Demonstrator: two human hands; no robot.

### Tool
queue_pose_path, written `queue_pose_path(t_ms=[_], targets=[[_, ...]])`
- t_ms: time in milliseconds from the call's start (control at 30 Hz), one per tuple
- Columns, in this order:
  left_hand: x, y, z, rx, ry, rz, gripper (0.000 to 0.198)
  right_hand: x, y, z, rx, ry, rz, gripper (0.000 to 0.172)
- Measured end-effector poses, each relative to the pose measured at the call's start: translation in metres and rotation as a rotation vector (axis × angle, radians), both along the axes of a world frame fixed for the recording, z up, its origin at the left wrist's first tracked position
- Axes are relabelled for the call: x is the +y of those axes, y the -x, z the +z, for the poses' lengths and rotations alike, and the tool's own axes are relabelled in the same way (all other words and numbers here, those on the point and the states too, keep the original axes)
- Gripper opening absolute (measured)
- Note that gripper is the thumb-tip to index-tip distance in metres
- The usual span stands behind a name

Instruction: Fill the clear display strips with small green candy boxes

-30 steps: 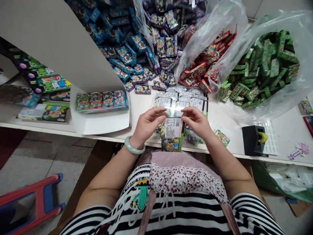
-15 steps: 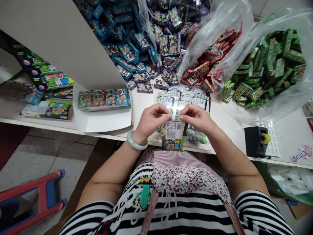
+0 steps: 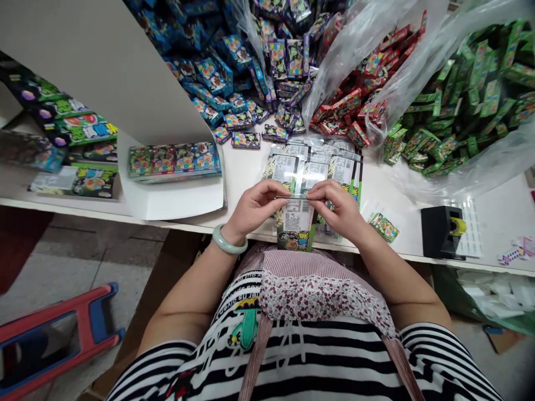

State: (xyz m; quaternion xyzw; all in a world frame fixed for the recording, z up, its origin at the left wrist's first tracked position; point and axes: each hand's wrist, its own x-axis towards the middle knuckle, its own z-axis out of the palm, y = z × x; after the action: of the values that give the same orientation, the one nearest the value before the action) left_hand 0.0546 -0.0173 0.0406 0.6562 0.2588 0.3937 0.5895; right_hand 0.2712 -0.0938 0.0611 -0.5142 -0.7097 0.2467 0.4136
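My left hand (image 3: 253, 208) and my right hand (image 3: 339, 207) pinch the top edge of a flat printed packet (image 3: 296, 225) with a barcode label, held upright at the near edge of the white table (image 3: 401, 184). The fingertips of both hands meet over the packet's mouth. Just behind it lies a stack of similar flat packets (image 3: 313, 167). A pale green bangle (image 3: 228, 243) sits on my left wrist.
Heaps of small boxes fill the back: blue (image 3: 209, 72), purple (image 3: 288, 61), red in a clear bag (image 3: 355, 100), green in another bag (image 3: 468, 94). A tray of filled boxes (image 3: 173, 159) lies left, a black tape dispenser (image 3: 443, 233) right, a red-blue stool (image 3: 58, 340) on the floor.
My fingers have drawn together along the packet's top edge, from slightly spread to a tight pinch. The packet stays at the table edge.
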Motion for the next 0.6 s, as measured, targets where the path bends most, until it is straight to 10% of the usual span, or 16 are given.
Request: queue_pose_path(t_ms=[433, 600], targets=[[0.004, -0.006, -0.009, 0.085, 0.037, 0.104, 0.017, 0.005, 0.015, -0.011, 0.078, 0.139, -0.065, 0.009], [0.013, -0.005, -0.016, 0.136, -0.01, 0.157, 0.014, -0.01, -0.034, -0.022, 0.216, 0.302, -0.187, 0.024]])
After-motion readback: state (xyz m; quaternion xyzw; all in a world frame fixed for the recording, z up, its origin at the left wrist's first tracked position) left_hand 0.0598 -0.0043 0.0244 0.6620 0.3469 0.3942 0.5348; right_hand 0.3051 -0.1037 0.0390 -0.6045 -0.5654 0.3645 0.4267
